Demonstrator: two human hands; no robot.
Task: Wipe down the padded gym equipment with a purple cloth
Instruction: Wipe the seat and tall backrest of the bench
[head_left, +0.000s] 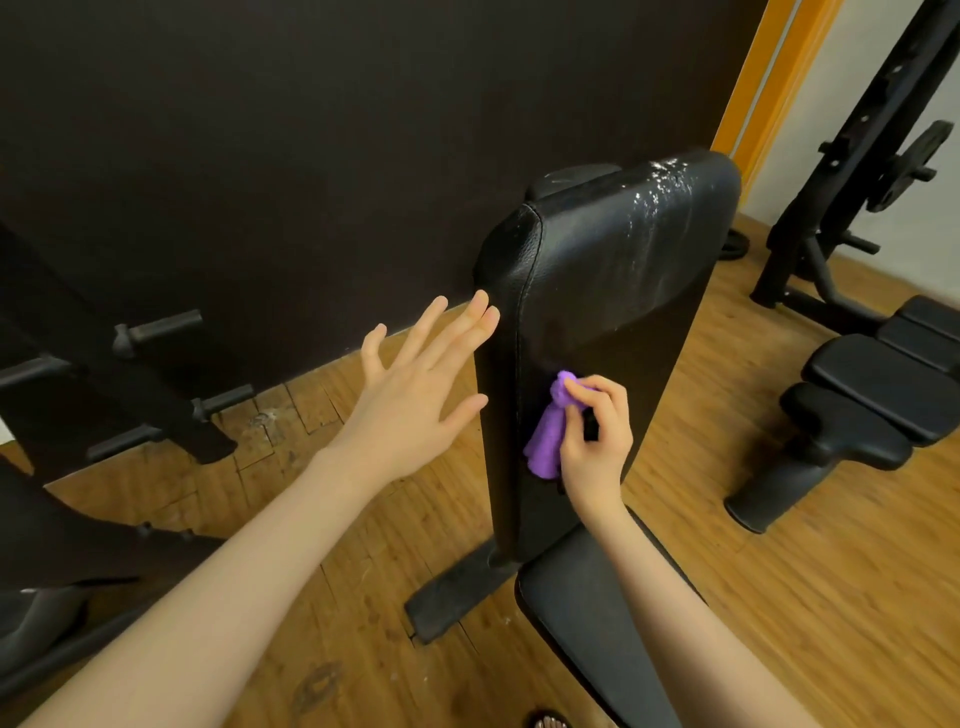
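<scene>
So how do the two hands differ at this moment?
The left hand is open with fingers spread, fingertips at the backrest pad's side edge; the right hand pinches the bunched purple cloth against the pad's front. The left holds nothing. Both are bare.

backrest pad (613, 312): black, padded, raised nearly upright; white wet streaks seen near top.
seat pad (587, 613): black, below backrest.
purple cloth (545, 441): bunched, pressed against backrest's lower face.

The seat pad (587, 623) runs off the bottom edge; a bare foot (548, 721) is cropped there too
</scene>
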